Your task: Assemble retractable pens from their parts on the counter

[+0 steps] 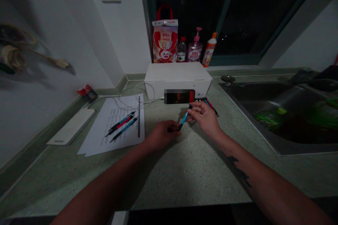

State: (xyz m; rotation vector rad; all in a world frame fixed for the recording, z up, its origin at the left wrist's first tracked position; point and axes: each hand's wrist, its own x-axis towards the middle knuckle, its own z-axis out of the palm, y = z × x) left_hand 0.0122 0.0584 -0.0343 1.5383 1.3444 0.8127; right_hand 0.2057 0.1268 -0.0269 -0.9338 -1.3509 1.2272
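Over the speckled grey-green counter [163, 179], you pinched a slim blue-and-black pen [184, 119], right hand [204, 115] at its far end, left hand [163, 134] at its near; it seemed light, stiff, best gripped mid-barrel.

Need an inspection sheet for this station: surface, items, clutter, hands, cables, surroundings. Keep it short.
Surface: speckled countertop, dimly lit; spills: nothing seen
Work items: blue-and-black pen in hand; three pens on printed sheets; more pens beyond the right hand, count unclear
Clutter: white box; phone in front of it, screen lit; flat white item; small red-and-dark packet
Left hand: at the pen's lower end, grip unclear
Right hand: pinches the pen's upper part
Cables: white cable loops over the sheets to the phone; plug by the left wall
Surroundings: sink at right; bag and three bottles before dark window
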